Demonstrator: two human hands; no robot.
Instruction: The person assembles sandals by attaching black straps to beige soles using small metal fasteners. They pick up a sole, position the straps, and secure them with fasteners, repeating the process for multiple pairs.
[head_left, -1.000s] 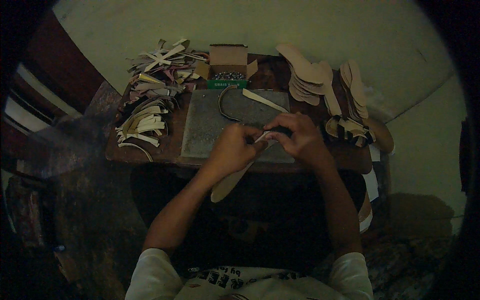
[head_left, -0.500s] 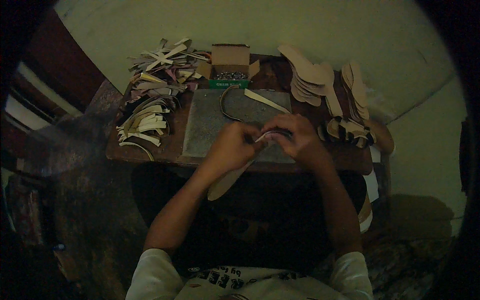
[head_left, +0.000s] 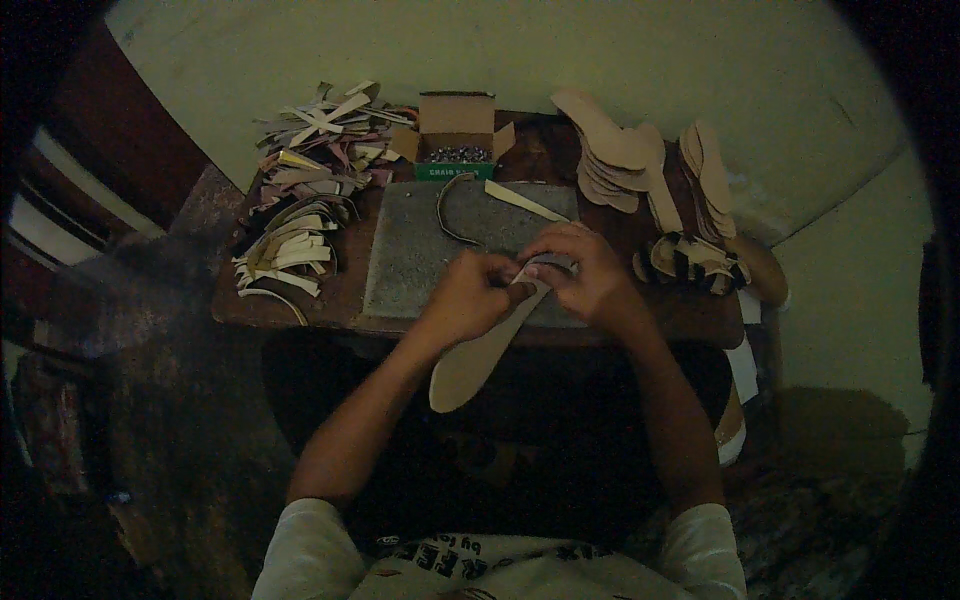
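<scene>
A tan shoe insole slants over the near edge of the table, its wide rounded end hanging toward me. My left hand is closed on its upper part, thumb and fingers pinching it. From the other side my right hand grips the far end, where a dark strip with a pale edge curves across the insole. Fingers cover how the strip meets the insole. Just beyond my hands, a curved thin strip and a straight cream strip lie on the grey slab.
Behind the slab stands an opened green box of small metal nails. Piled cut strips cover the table's left side. Stacked insoles and a bundle of dark-edged pieces lie at right, near what looks like another person's bare limb.
The insole has turned flatter toward my view, and its wide end has shifted slightly right and shows more. Both hands keep their grip in nearly the same place.
</scene>
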